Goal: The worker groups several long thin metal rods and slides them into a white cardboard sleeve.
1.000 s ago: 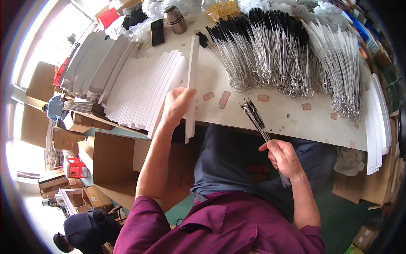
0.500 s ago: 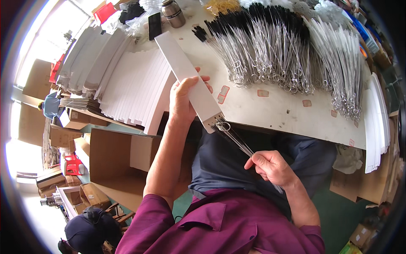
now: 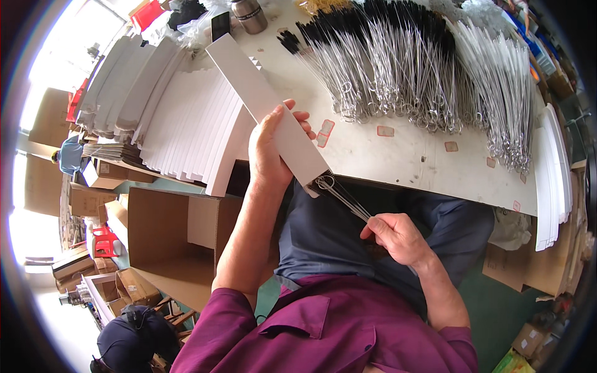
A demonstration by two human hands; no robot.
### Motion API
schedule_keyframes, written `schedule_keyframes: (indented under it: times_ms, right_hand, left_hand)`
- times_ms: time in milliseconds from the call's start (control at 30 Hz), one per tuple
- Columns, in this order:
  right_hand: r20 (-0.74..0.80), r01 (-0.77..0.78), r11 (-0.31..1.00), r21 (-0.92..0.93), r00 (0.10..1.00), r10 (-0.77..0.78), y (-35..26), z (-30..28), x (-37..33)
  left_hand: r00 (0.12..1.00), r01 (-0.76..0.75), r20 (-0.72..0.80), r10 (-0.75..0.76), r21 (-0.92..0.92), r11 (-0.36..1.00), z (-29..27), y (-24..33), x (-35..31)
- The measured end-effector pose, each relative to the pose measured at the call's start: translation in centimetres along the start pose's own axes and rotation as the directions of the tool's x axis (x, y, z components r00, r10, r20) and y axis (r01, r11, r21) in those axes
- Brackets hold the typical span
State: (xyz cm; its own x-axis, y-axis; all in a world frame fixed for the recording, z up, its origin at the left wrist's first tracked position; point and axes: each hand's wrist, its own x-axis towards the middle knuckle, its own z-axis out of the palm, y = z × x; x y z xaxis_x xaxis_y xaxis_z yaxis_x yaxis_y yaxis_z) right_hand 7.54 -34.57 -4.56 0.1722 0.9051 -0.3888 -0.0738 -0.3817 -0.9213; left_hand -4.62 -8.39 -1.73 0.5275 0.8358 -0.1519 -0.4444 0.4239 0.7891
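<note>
My left hand (image 3: 268,149) is wrapped round a long, narrow white box (image 3: 264,96), which tilts down toward my lap with its near end open. Several thin wire-stemmed brushes (image 3: 349,202) reach partly into that open end, a metal ring showing at its mouth. Their wire stems are pinched in my right hand (image 3: 401,239), above my lap. The brush ends inside the box are hidden. On the table (image 3: 404,155) beyond lie dense rows of similar brushes, black-bristled ones (image 3: 385,68) in the middle and white-bristled ones (image 3: 497,93) at the right.
Rows of white boxes (image 3: 186,124) lie on the table's left side. Below them stands an open cardboard carton (image 3: 155,227). A phone (image 3: 220,26) and a metal flask (image 3: 250,15) are at the back. More white boxes (image 3: 552,180) line the right edge. A person (image 3: 135,339) is at lower left.
The brushes have slid further into the box, their dark bristles now mostly hidden. My right hand has moved slightly up toward the opening. The box's far end has shifted up and left.
</note>
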Motion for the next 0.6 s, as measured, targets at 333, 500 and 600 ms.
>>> schedule_keyframes:
  times_ms: [333,500,600]
  right_hand:
    - [0.006,0.006,1.0,-0.004,1.0,-0.006,-1.1,0.1,2.0]
    - [-0.033,0.041,0.979,0.198,0.999,-0.035,-3.2,0.5,4.0]
    - [-0.097,0.147,0.987,0.068,0.985,-0.14,-2.3,1.9,5.4]
  left_hand:
    - [0.994,0.042,-0.096,-0.042,-0.006,0.999,1.1,-2.6,-1.6]
    - [0.997,0.059,-0.043,-0.059,-0.008,0.998,2.5,-5.4,-4.0]
    - [0.997,0.061,-0.055,-0.061,-0.002,0.998,2.8,-6.1,-5.1]
